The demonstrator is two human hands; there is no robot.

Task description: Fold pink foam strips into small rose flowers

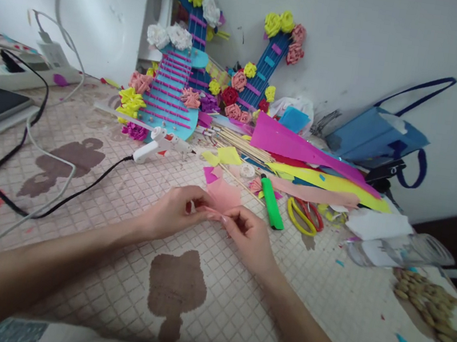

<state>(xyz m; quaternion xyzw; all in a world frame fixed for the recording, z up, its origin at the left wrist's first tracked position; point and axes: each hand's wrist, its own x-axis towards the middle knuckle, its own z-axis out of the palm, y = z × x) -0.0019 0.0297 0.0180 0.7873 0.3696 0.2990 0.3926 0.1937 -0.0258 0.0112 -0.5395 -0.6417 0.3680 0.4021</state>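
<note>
Between both hands, over the middle of the table, is a piece of pink crepe paper (225, 193). My left hand (174, 209) pinches its near edge with thumb and fingers. From the other side my right hand (248, 235) grips the same edge, thumb close to the left fingertips. Just beyond lie pink and magenta paper scraps. A green box cutter (271, 202) rests right of my right hand, and scissors with yellow and red handles (303, 216) lie farther right. Left of the paper a white glue gun (157, 145) sits on the table.
Boards decorated with paper flowers (172, 90) lean at the back. Wooden sticks (237, 140) and long paper strips (309, 152) are piled before the wall. A blue bag (381, 134) stands back right; peanuts (424, 303) lie at the right edge. Cables (63, 197) cross the left side.
</note>
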